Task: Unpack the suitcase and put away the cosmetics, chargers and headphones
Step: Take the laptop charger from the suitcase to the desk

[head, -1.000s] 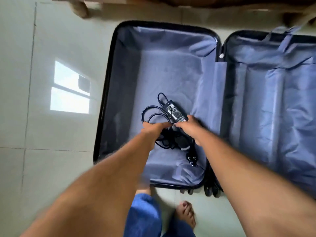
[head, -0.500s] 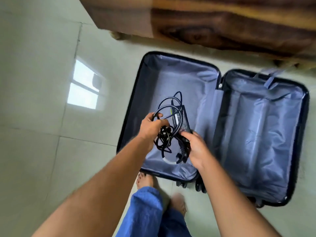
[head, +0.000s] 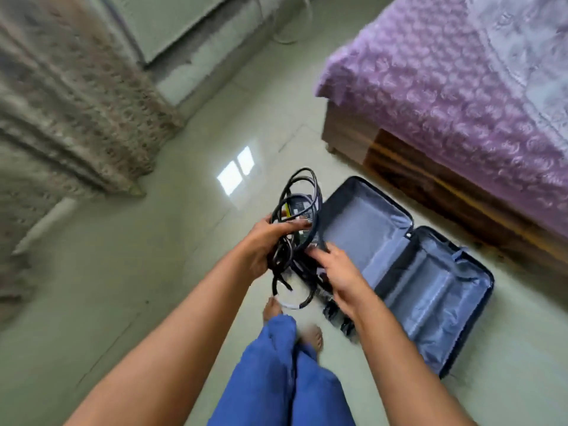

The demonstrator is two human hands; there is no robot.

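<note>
Now the left hand [head: 261, 242] curls around a tangled black charger [head: 299, 229] with its cable, held mid-frame above the floor [head: 138, 287]. Fingers of the right hand [head: 336, 270] bend against the bundle's lower side. Right of centre lies the open suitcase [head: 408, 272], beside the purple-covered bed [head: 461, 103].

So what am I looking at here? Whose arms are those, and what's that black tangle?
No machine here: a person wears a camera on the head, looking down at their own arms. The left hand grips a black charger with its bundled cable, and the right hand holds it from the other side. On the tiled floor lies an open suitcase; both halves show only grey lining. A bed with a purple cover stands beside it. The picture is blurred.
</note>
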